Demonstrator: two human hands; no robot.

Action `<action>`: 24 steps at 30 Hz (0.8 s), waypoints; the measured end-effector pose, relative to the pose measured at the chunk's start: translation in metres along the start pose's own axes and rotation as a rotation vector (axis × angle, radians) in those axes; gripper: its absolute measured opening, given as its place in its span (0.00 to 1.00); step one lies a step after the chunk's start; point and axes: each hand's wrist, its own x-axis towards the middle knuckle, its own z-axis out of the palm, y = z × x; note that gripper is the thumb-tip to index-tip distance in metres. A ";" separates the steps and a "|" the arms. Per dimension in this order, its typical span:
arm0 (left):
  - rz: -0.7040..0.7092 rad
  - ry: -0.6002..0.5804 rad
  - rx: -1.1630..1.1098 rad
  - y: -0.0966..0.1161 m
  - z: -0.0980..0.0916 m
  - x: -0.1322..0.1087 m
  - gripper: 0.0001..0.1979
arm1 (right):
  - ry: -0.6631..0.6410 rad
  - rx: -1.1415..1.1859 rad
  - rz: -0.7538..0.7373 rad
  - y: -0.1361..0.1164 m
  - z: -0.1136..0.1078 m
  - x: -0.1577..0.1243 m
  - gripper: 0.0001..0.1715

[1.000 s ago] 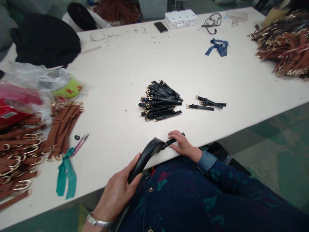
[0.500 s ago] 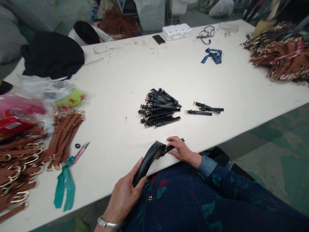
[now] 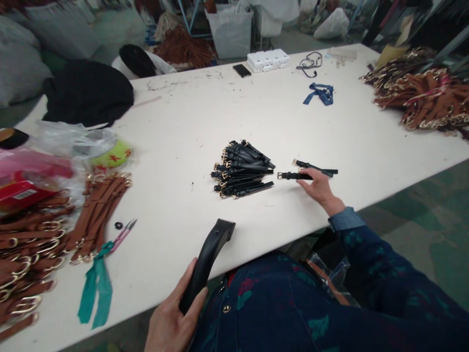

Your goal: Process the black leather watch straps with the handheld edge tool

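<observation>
My left hand [image 3: 172, 313] grips a black curved hand-held tool [image 3: 205, 259], its blunt end pointing up over the table's front edge. Over to the right, the thumb and fingers of my right hand [image 3: 318, 186] close round a short black buckle strap [image 3: 289, 175] at table level, covering its plain end. Just behind those fingers lie other black straps [image 3: 322, 171], partly hidden by the hand. Left of them, a fanned pile of black buckle straps [image 3: 242, 168] rests on the table, most gold buckles facing left.
Brown buckle straps [image 3: 100, 210] heap up at the left, near pink-handled snips [image 3: 122, 235] and a teal ribbon [image 3: 97, 288]. More brown straps [image 3: 432, 100] lie at the far right. A phone [image 3: 242, 71], white box-like blocks [image 3: 268, 60] and a blue cloth strip [image 3: 319, 94] lie towards the back.
My right hand has left the tool's end, where it held a black strap, and moved right and forward to a strap on the table. The tool has shifted left and down in my left hand.
</observation>
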 end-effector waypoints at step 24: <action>-0.007 0.002 -0.032 -0.005 0.012 -0.011 0.32 | -0.402 0.088 -0.227 -0.133 0.109 -0.026 0.12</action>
